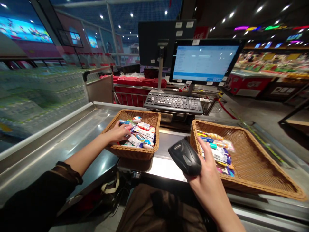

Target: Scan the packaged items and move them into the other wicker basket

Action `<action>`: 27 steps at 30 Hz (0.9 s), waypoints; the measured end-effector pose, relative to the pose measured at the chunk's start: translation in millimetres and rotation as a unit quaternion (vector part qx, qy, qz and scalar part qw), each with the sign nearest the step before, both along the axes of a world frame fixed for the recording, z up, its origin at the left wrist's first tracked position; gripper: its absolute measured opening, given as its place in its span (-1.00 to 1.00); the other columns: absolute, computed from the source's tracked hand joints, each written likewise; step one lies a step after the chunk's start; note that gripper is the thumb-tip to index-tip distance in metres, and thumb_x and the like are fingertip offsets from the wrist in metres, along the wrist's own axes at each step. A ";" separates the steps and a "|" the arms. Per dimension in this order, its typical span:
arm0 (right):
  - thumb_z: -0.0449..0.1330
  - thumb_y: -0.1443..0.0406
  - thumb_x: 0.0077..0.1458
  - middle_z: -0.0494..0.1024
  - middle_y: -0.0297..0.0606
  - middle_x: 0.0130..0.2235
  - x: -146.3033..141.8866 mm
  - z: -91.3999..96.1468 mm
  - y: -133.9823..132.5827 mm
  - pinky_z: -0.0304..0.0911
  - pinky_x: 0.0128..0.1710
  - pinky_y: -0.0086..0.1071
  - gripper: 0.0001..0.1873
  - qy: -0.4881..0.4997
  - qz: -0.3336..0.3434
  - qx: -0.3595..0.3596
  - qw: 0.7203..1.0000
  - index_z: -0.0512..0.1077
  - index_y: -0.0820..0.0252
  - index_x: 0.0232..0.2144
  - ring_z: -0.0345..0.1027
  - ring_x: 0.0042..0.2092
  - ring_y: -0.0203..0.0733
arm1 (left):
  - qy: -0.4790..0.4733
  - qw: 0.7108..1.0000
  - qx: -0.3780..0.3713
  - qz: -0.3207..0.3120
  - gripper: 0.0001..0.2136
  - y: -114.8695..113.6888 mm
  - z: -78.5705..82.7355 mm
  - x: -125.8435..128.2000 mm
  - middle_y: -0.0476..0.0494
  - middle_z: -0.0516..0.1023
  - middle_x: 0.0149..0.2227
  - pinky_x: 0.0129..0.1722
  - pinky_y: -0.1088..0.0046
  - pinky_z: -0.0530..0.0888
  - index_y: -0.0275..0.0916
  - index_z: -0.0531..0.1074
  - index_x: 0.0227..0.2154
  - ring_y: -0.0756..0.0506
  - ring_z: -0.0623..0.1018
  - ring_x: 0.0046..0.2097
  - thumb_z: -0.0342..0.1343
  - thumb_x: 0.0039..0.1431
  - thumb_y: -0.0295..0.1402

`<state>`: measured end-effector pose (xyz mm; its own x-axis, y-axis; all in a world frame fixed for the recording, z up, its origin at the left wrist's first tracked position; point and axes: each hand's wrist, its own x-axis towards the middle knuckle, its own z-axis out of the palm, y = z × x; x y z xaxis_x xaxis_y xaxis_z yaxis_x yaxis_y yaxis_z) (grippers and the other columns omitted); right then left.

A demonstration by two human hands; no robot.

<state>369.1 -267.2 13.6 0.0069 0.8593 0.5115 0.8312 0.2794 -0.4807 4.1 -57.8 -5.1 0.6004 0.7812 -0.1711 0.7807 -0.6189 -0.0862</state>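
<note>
My left hand (pixel 118 132) reaches into a brown wicker basket (pixel 135 154) on the left. Its fingers are bent among small wrapped packets; what they grip, if anything, is hidden. A white and blue packet (pixel 135 140) lies right by the fingertips, and a blue tube-like item (pixel 124 122) is beside the index finger. With my right hand (pixel 205 175) I hold a black barcode scanner (pixel 184 157), its head pointing up and left between the baskets. Just beyond that hand, a second wicker basket (pixel 256 154) has several colourful packets (pixel 220 154) gathered at its left end.
Behind the baskets stand a black keyboard (pixel 173 101) and a lit monitor (pixel 205 62), with another dark screen (pixel 156 42) seen from behind. The metal counter (pixel 89 129) has a raised edge on the left. Stacked bottle packs (pixel 43 90) and a shopping cart (pixel 130 98) are beyond.
</note>
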 end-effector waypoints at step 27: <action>0.17 0.39 0.05 -0.03 0.00 0.45 -14.3 6.7 20.9 -0.03 0.31 0.40 -0.54 -0.059 0.010 -0.011 0.998 0.43 0.18 0.05 -0.23 0.45 0.41 | -0.197 0.954 0.222 -0.051 -0.76 -22.0 27.4 52.5 -0.13 0.62 0.01 0.29 -0.43 -0.32 -0.05 0.53 -0.06 -0.32 0.31 0.31 0.11 0.24 -0.36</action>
